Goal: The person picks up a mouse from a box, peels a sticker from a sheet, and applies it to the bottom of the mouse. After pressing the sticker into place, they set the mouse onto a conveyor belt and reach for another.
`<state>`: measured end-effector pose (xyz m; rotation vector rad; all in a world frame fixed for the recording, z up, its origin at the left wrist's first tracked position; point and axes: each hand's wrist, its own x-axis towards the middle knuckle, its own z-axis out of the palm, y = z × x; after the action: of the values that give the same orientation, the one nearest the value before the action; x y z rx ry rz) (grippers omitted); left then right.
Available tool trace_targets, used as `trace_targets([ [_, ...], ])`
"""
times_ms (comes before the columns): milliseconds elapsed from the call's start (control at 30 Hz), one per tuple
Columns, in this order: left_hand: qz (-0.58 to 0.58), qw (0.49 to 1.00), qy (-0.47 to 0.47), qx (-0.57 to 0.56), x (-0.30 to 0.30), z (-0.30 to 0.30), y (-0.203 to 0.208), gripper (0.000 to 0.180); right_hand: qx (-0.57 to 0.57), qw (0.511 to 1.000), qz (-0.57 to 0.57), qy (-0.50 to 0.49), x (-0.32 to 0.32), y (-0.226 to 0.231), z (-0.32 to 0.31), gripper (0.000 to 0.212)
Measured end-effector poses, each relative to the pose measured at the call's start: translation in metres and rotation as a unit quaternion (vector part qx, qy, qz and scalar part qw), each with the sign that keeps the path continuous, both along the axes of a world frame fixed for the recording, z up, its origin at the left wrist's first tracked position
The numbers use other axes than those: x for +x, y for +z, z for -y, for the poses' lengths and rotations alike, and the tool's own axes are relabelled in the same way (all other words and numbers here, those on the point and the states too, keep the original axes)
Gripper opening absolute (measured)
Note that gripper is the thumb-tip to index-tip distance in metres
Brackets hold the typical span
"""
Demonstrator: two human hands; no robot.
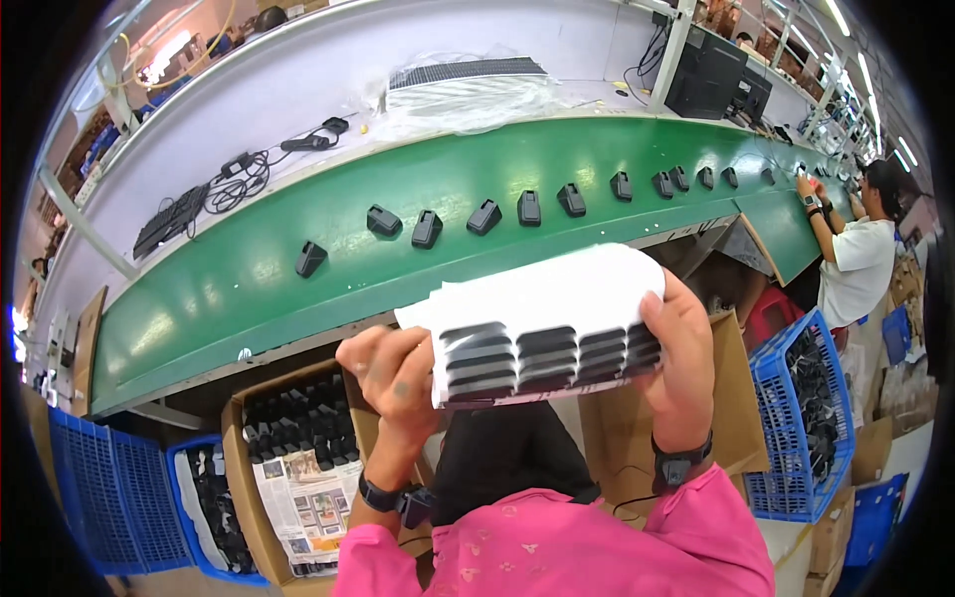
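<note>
Held up in front of me is a stack of black curved plastic parts (pixel 547 360), set in rows with white edges between them. A white sheet (pixel 542 289) covers its top. My left hand (pixel 393 373) is closed at the left end, fingers curled, partly behind the stack. My right hand (pixel 681 363) grips the right end with its thumb on the front. The stack hangs above my lap, apart from the green table. What lies behind and under it is hidden.
Black devices (pixel 529 208) stand in a row along the green conveyor table (pixel 229 318). Left below is a cardboard box (pixel 239 448) of black parts and newspaper; right are another box (pixel 731 398) and a blue crate (pixel 771 448). A co-worker (pixel 860 249) sits far right.
</note>
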<state>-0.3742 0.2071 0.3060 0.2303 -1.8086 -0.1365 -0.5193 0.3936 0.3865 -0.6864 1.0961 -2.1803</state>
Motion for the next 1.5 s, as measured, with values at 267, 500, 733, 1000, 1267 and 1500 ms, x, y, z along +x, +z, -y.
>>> trace_targets([
  [267,0.183,0.920,-0.130,0.322,0.032,-0.050,-0.136,0.018,0.198,0.977,0.080,-0.008,0.017,-0.133,-0.029,0.028],
  [500,0.111,0.569,-0.380,0.721,0.053,-0.022,-0.132,0.033,0.323,0.943,-0.030,-0.073,0.016,-0.171,-0.011,0.030],
  [733,0.173,0.634,-0.279,0.700,0.027,-0.029,-0.117,0.044,0.366,0.890,-0.191,-0.192,0.016,-0.182,0.016,0.043],
  [1000,0.164,0.651,-0.210,0.710,0.029,-0.026,-0.127,0.050,0.448,0.879,-0.118,-0.111,0.010,-0.213,-0.006,0.034],
  [1267,0.181,0.955,0.145,0.187,0.013,0.172,-0.065,0.049,0.388,0.913,-0.110,-0.064,-0.004,-0.209,0.014,0.020],
  [1500,0.456,0.776,0.391,0.194,-0.006,0.301,-0.094,0.059,0.402,0.898,-0.164,-0.079,-0.019,-0.212,0.033,0.034],
])
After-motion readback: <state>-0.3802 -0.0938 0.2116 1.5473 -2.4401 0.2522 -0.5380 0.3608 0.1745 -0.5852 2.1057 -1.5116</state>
